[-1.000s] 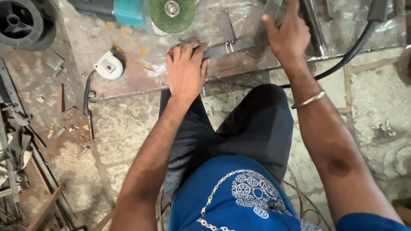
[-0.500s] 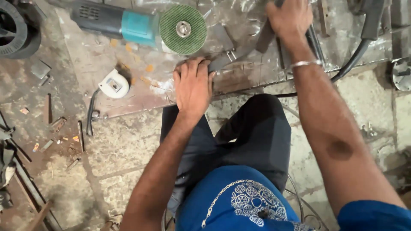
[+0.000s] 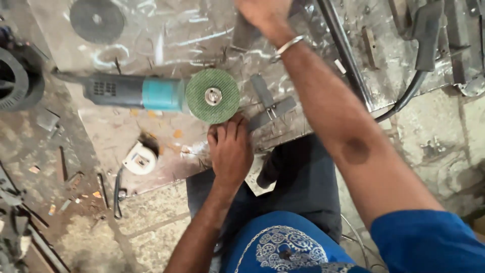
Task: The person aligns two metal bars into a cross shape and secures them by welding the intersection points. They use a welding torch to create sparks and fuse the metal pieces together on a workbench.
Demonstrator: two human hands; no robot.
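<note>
My left hand lies palm down on the steel plate. Its fingertips rest at the near end of a flat metal bracket, just below the green disc of an angle grinder. The grinder lies on its side on the plate, with a grey and teal body. My right hand reaches far across the plate to the top edge of the view, over a dark flat metal piece. Its fingers are cut off by the frame. A metal bangle sits on that wrist.
A dark spare disc lies at the plate's far left. A white round tape-like object sits near the plate's front edge. A long steel bar and a black cable with handle lie to the right. A black wheel is at the left, with scrap on the stone floor.
My right hand has stretched farther away across the plate, toward the top of the view. The left hand keeps its place on the plate by the bracket while the view shifts.
</note>
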